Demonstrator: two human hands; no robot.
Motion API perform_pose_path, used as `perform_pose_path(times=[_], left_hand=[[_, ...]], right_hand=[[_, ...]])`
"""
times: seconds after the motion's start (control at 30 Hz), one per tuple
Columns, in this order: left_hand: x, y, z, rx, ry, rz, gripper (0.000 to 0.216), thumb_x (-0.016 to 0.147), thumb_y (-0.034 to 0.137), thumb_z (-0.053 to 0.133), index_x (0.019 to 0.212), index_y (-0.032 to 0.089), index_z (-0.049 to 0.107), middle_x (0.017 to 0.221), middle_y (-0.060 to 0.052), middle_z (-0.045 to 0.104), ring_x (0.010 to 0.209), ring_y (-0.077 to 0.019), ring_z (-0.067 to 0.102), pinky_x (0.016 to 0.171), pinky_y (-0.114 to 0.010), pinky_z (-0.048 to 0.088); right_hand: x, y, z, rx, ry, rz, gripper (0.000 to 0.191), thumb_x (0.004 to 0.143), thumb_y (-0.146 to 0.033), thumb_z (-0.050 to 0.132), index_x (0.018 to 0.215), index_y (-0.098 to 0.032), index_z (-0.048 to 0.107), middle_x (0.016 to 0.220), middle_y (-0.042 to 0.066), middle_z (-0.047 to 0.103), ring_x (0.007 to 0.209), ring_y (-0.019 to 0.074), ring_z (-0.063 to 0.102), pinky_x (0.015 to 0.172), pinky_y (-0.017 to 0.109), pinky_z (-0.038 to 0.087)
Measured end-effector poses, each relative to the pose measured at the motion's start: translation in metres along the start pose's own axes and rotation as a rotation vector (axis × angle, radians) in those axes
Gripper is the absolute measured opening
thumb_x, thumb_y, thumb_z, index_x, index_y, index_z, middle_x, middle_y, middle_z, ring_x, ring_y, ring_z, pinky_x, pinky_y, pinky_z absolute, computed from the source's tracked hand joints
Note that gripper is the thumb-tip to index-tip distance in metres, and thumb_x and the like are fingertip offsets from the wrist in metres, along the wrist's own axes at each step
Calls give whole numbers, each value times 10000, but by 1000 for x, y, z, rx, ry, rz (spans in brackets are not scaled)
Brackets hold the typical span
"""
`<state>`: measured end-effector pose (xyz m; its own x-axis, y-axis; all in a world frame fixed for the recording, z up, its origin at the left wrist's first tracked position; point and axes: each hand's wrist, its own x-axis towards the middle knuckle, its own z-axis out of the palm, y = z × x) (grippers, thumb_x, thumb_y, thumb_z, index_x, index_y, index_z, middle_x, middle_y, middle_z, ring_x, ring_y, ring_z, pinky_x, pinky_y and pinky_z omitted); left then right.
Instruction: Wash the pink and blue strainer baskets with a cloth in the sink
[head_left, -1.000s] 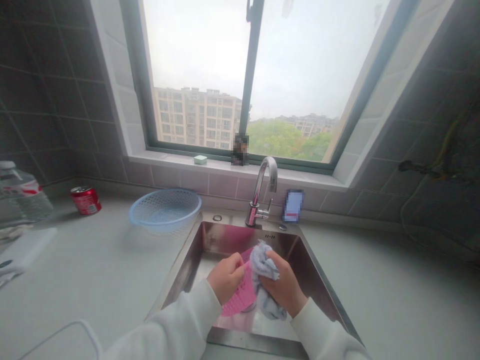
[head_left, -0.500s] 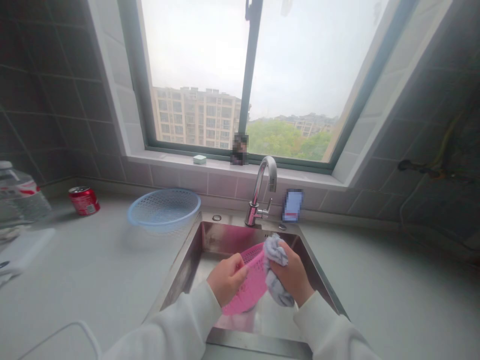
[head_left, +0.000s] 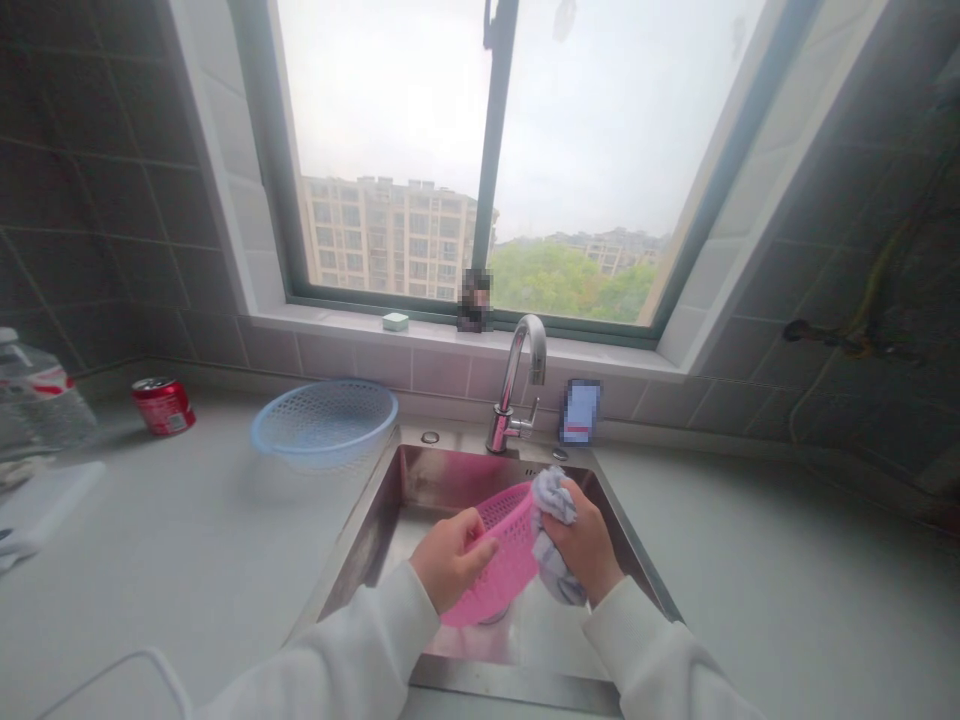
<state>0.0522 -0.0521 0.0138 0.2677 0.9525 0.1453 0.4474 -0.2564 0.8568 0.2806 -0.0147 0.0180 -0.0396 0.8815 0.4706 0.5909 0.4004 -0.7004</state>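
A pink perforated plastic basket [head_left: 501, 568] is held tilted over the steel sink [head_left: 450, 478]. My left hand [head_left: 451, 560] grips its near left rim, thumb on the outside and fingers over the edge. In my right hand [head_left: 589, 540] is a bunched grey-white cloth [head_left: 553, 500], pressed against the basket's right rim. Part of the cloth hangs below my right hand. The fingers behind the cloth are hidden.
Behind the sink rises a chrome faucet [head_left: 517, 380], with a blurred phone-like screen [head_left: 580, 412] to its right. On the left counter are a light-blue basket [head_left: 326, 425], a red can [head_left: 163, 406] and a clear bottle [head_left: 41, 395]. A small pale-green block [head_left: 395, 322] sits on the windowsill.
Both hands keep their holds on the pink basket and the cloth. The whole view has shifted slightly, and the cloth remains at the basket's right rim.
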Motion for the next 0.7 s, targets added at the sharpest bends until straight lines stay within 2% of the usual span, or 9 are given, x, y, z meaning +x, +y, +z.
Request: perform_pose_path(times=[0.13,0.2,0.27,0.4,0.53,0.6,0.7], left_hand=[[2,0,-1,-15,-28,-8,269,858,427,545,853,173,631,761,-28,679,725,-204,596,664,-291,384],[3,0,-3,-82,-85,34,293,874,384,523,974,165,688,918,-59,738,852,-232,645,751,-304,428],[3,0,-5,-120,-140,54,305,886,335,499,1034,164,704,978,-63,745,917,-241,654,797,-307,440],[3,0,-6,-68,-202,-84,224,862,227,493,996,158,658,825,-20,669,771,-200,615,691,-275,423],[3,0,-4,38,-147,-133,114,803,120,482,843,185,566,783,9,605,766,-172,567,668,-253,367],[4,0,-1,93,-99,-123,90,825,133,472,823,197,534,772,12,601,763,-170,556,665,-257,343],[4,-1,2,162,-49,-121,150,919,240,444,786,209,506,727,6,592,732,-178,549,648,-274,309]], right_hand=[[0,7,-2,-73,-4,-5,84,749,-228,571,826,-255,556,775,12,638,711,215,590,697,335,429],[-2,5,0,-93,-15,-27,77,743,-217,574,789,-257,527,747,2,615,682,203,567,680,328,415],[-3,3,2,-96,-21,-37,83,745,-214,573,768,-256,506,735,-2,598,666,195,550,674,327,407],[-1,1,1,-86,-29,-46,76,754,-208,567,778,-250,509,754,4,593,682,198,552,691,339,413],[-4,-3,4,-32,-31,-65,89,742,-186,582,785,-247,535,739,-1,590,670,195,548,678,335,420],[-11,-8,10,28,-58,-98,102,734,-180,600,795,-247,551,724,-6,589,655,189,546,654,323,422],[-24,-16,22,95,-203,-192,148,698,-159,631,805,-242,570,728,-5,607,639,179,554,611,296,415]])
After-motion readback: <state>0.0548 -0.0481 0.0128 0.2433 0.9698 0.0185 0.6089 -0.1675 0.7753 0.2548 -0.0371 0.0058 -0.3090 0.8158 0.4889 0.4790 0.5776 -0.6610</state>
